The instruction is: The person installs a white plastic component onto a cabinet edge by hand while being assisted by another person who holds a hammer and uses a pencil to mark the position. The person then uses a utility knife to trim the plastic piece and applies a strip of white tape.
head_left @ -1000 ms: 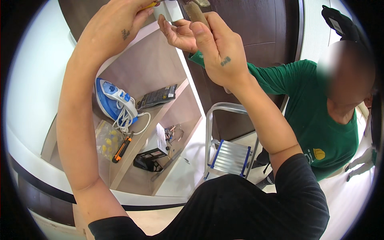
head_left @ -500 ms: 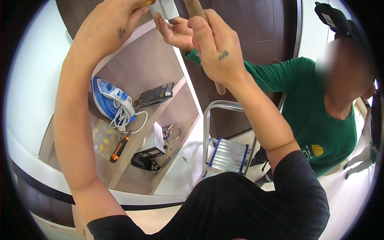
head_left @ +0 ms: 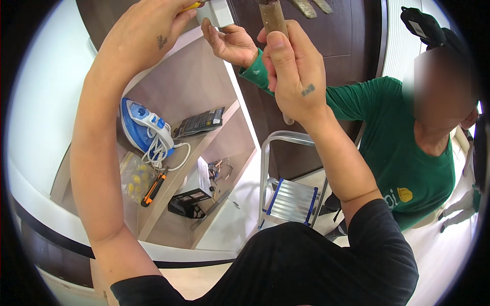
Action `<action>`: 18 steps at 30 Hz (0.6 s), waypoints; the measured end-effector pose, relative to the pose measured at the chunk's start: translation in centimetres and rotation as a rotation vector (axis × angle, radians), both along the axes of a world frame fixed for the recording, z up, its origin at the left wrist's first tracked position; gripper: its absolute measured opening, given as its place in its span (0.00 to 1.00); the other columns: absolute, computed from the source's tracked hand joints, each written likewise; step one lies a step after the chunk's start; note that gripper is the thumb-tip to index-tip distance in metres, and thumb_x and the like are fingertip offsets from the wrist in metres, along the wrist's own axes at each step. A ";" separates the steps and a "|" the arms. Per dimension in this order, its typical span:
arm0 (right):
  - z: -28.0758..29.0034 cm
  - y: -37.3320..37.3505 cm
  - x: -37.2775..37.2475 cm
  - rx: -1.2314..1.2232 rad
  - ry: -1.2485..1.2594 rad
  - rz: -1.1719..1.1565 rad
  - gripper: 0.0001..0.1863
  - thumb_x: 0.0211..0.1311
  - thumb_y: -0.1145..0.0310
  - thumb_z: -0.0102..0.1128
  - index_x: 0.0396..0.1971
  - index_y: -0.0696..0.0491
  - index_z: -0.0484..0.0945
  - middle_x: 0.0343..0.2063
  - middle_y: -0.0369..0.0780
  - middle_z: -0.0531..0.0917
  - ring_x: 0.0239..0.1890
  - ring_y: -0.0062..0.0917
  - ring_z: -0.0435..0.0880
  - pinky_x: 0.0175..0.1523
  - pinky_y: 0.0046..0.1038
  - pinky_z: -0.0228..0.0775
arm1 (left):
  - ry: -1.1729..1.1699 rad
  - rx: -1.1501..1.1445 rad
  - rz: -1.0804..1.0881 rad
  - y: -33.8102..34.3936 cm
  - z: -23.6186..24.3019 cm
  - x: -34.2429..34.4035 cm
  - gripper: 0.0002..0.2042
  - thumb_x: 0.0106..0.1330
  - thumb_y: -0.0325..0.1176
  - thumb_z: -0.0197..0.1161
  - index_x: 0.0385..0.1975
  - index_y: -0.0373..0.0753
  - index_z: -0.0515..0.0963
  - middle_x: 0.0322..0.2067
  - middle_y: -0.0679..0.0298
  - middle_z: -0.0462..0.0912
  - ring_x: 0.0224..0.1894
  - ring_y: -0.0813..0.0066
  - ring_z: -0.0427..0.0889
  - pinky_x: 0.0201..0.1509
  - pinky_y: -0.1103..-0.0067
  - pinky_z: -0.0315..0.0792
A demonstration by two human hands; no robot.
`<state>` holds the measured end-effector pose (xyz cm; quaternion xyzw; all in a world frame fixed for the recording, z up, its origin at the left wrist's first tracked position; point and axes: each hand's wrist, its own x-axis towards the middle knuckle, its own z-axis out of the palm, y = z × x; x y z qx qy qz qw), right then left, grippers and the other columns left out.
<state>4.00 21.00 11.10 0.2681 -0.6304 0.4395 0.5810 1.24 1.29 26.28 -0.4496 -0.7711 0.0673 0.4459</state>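
Observation:
In the upper middle, my right hand (head_left: 298, 76) is wrapped round the wooden handle of a hammer (head_left: 274, 19). Its handle butt shows below the hand; two worn, tan prongs, apparently its claw, show at the top edge. Up at the left, my left hand (head_left: 148, 33) is closed on a thin yellow object (head_left: 192, 6), mostly hidden by the fingers and cut off by the frame. This lies by the white upper edge of the cabinet (head_left: 219, 14). Between my hands, a co-worker's hand (head_left: 232, 45) is held palm up with fingers curled, just under that white edge.
Cabinet shelves below hold a blue-white iron (head_left: 140, 127), a bag of yellow pieces (head_left: 135, 178), an orange-black utility knife (head_left: 153, 189), a dark packet (head_left: 200, 122) and a box (head_left: 196, 183). A step ladder (head_left: 291, 199) stands before the dark door (head_left: 326, 66). A green-shirted person (head_left: 413, 168) is at right.
My right hand has moved right and slightly down with the hammer, bringing its prongs into view. My left hand has shifted a little right. The co-worker's hand has moved slightly right.

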 end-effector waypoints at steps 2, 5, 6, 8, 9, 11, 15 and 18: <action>0.0 0.1 0.1 -0.020 -0.014 -0.005 0.21 0.83 0.53 0.44 0.44 0.58 0.76 0.18 0.29 0.71 0.16 0.09 0.66 0.22 0.17 0.56 | -0.012 0.016 0.005 0.2 0.0 0.2 0.12 0.71 0.32 0.59 0.46 0.32 0.82 0.41 0.48 0.87 0.47 0.47 0.85 0.53 0.61 0.77; -0.4 0.7 0.2 -0.057 -0.022 0.002 0.21 0.83 0.54 0.44 0.45 0.58 0.75 0.18 0.30 0.71 0.16 0.09 0.66 0.22 0.17 0.56 | -0.041 0.027 0.042 0.6 0.1 0.5 0.12 0.71 0.32 0.59 0.47 0.32 0.82 0.40 0.48 0.87 0.46 0.48 0.85 0.52 0.61 0.77; -0.8 1.0 0.2 -0.073 -0.023 0.006 0.21 0.83 0.53 0.44 0.45 0.58 0.75 0.18 0.30 0.71 0.16 0.10 0.65 0.22 0.17 0.56 | -0.018 0.017 0.032 0.8 0.0 0.5 0.12 0.70 0.31 0.59 0.46 0.32 0.82 0.39 0.48 0.87 0.45 0.48 0.85 0.51 0.61 0.77; -1.9 1.4 0.9 -0.079 -0.064 0.062 0.22 0.83 0.53 0.43 0.46 0.59 0.74 0.18 0.31 0.70 0.15 0.10 0.64 0.21 0.17 0.55 | 0.031 -0.003 0.018 0.8 -0.1 0.5 0.11 0.70 0.31 0.60 0.46 0.32 0.82 0.37 0.49 0.86 0.42 0.48 0.85 0.49 0.61 0.77; -2.7 1.4 1.5 -0.087 -0.086 0.093 0.23 0.83 0.52 0.42 0.46 0.59 0.74 0.18 0.31 0.70 0.15 0.10 0.64 0.21 0.17 0.54 | 0.054 -0.010 -0.035 0.2 0.0 -0.2 0.12 0.72 0.31 0.59 0.49 0.34 0.81 0.38 0.49 0.86 0.42 0.49 0.84 0.49 0.63 0.76; -4.6 1.3 2.4 -0.102 -0.144 0.161 0.24 0.82 0.51 0.42 0.47 0.60 0.73 0.18 0.31 0.70 0.15 0.10 0.63 0.22 0.17 0.54 | 0.096 -0.029 -0.128 -1.6 0.1 -2.3 0.14 0.75 0.31 0.57 0.56 0.38 0.79 0.41 0.49 0.85 0.40 0.50 0.84 0.48 0.67 0.76; -11.5 2.2 3.1 -0.140 -0.332 0.301 0.21 0.80 0.56 0.46 0.49 0.62 0.74 0.21 0.36 0.74 0.19 0.18 0.70 0.27 0.22 0.61 | -0.031 0.042 -0.034 -0.5 -0.4 -1.2 0.15 0.75 0.31 0.58 0.57 0.37 0.80 0.44 0.50 0.87 0.42 0.57 0.85 0.51 0.71 0.76; -16.1 3.2 3.6 -0.175 -0.503 0.412 0.15 0.75 0.68 0.54 0.52 0.63 0.77 0.26 0.46 0.83 0.25 0.32 0.82 0.33 0.31 0.72 | -0.106 0.108 0.011 0.4 -0.6 -0.3 0.14 0.75 0.30 0.58 0.57 0.37 0.80 0.45 0.52 0.87 0.43 0.60 0.86 0.51 0.71 0.77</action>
